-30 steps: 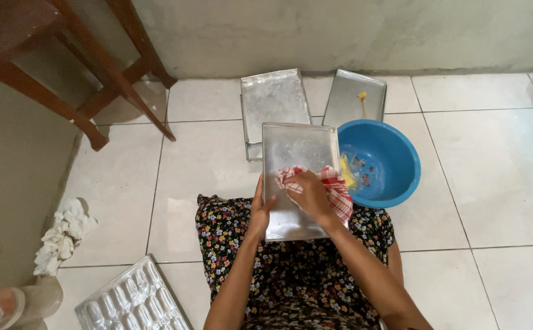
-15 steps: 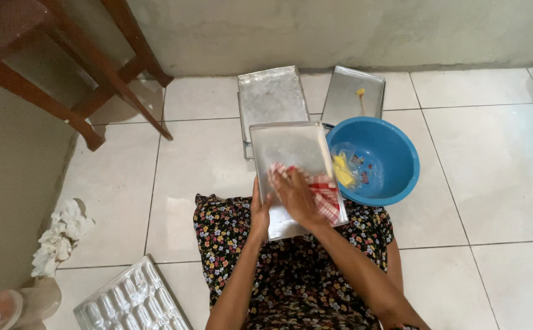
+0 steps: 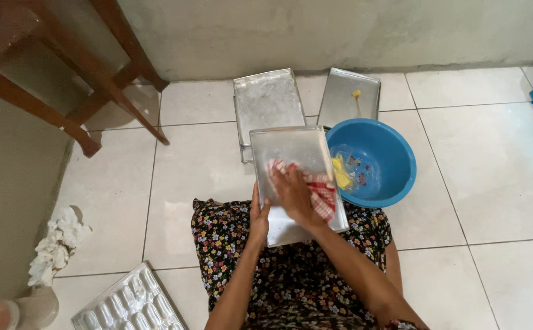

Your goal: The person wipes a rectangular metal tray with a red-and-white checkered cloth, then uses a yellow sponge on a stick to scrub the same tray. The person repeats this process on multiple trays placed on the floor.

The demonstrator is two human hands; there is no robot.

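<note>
A rectangular metal baking tray [image 3: 291,156] is resting across the lap of a person sitting on the white tiled floor [image 3: 492,177], its far end reaching out over the tiles. The right hand [image 3: 296,194] is lying flat on the tray's face, fingers spread, pressing a red-and-white checked cloth [image 3: 321,194] against the metal. The left hand [image 3: 259,215] is gripping the tray's left edge, thumb over the rim. Just beside the tray on the right, a blue plastic basin [image 3: 379,162] is sitting on the floor, holding a little water and a yellow sponge [image 3: 341,172] near its left wall. Beyond the held tray, two more metal trays are lying flat: one stacked tray [image 3: 268,101] partly tucked under its far end, another [image 3: 349,98] with a small yellow-tipped brush [image 3: 357,101] lying in it. A wooden chair [image 3: 65,67] is standing at upper left. At lower left, a moulded metal pan [image 3: 129,302] and a crumpled white cloth [image 3: 55,244] are lying well apart from the hands.
</note>
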